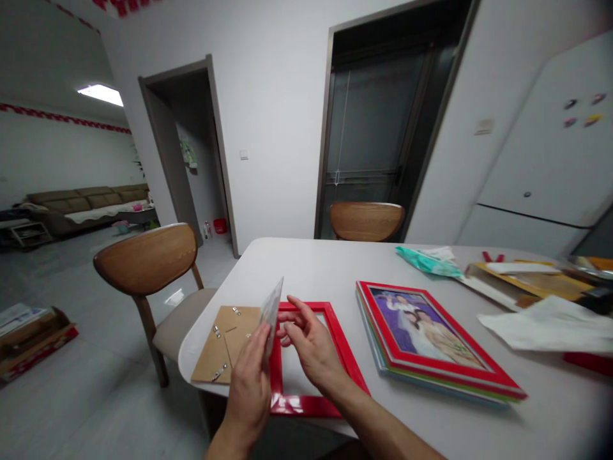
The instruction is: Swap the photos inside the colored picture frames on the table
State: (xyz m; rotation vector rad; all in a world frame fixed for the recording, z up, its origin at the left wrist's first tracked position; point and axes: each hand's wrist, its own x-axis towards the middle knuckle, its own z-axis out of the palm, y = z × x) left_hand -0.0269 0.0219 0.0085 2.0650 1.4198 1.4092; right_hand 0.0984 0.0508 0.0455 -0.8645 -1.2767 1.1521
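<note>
My left hand is closed on a thin pale sheet, held upright and seen almost edge-on, so what is on it cannot be made out. Just right of the sheet is my right hand, fingers apart and slightly bent, with nothing visible in them. Beneath both hands a red picture frame lies flat on the white table, its middle open. A brown backing board with metal clips and a stand flap lies to the left, partly hidden by my left hand.
Stacked picture frames, the top one red with a photo, lie at right. Beyond them are a teal plastic wrapper, cardboard packaging and white paper. Wooden chairs stand at the table's left and far sides.
</note>
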